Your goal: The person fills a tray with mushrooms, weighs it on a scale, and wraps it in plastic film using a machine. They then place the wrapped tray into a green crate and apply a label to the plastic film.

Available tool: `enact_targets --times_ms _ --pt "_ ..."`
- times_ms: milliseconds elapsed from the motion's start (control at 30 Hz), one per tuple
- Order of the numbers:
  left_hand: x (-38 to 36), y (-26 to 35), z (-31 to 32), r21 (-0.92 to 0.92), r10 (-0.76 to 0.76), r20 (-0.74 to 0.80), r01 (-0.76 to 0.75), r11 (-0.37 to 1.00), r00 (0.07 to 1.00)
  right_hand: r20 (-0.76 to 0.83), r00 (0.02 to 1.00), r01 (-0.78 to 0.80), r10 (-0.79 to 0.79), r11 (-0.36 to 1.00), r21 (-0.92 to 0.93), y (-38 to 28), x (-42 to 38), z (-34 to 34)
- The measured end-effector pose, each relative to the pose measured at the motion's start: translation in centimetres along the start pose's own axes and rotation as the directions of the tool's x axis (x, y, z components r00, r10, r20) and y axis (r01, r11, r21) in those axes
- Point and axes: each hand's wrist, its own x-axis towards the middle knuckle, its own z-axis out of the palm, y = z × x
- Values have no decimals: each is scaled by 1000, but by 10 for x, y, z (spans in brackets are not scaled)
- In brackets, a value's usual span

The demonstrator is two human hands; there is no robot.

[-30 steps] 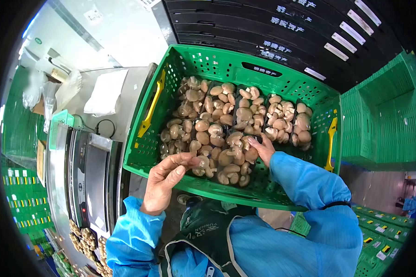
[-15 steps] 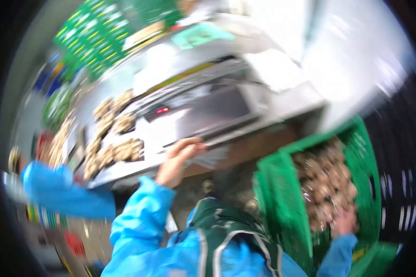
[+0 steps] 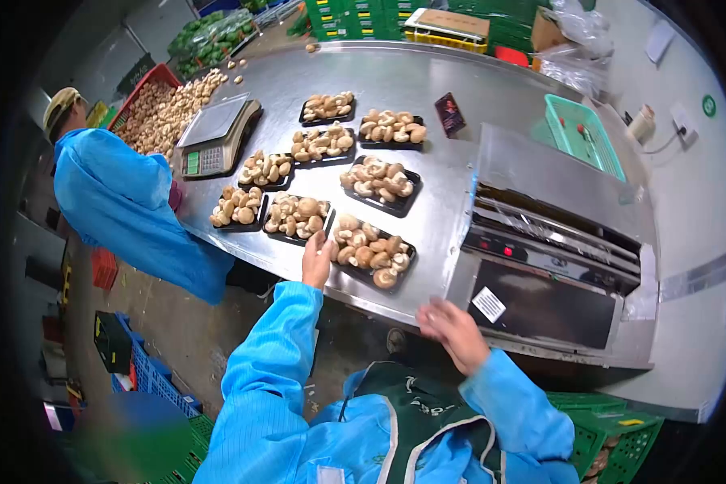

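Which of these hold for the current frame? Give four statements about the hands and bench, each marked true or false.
The left hand is beside a tray of mushrooms. True.
The right hand holds a mushroom. False: no mushroom shows in it.
A tray sits on the weighing scale. False: no tray is on it.
The light green basket stands on the metal table. True.
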Motion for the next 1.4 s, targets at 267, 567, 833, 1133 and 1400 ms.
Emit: enact_targets --times_ms 267,567,833,1133,1400 --pt "28 -39 13 37 -216 97 214 976 971 -349 936 -130 52 970 -205 53 157 -7" --pt "33 -5 20 -174 -445 246 491 854 861 -344 939 -51 15 994 -96 34 158 -1" --pt "51 3 28 -315 -370 229 428 847 900 -343 933 82 -108 993 -90 17 155 14" --pt "63 181 29 -389 -192 663 552 737 724 -173 953 213 -250 955 -206 -131 80 7" --pt "69 274 202 -207 -168 820 557 804 547 -321 918 159 -235 957 -244 -247 40 -151"
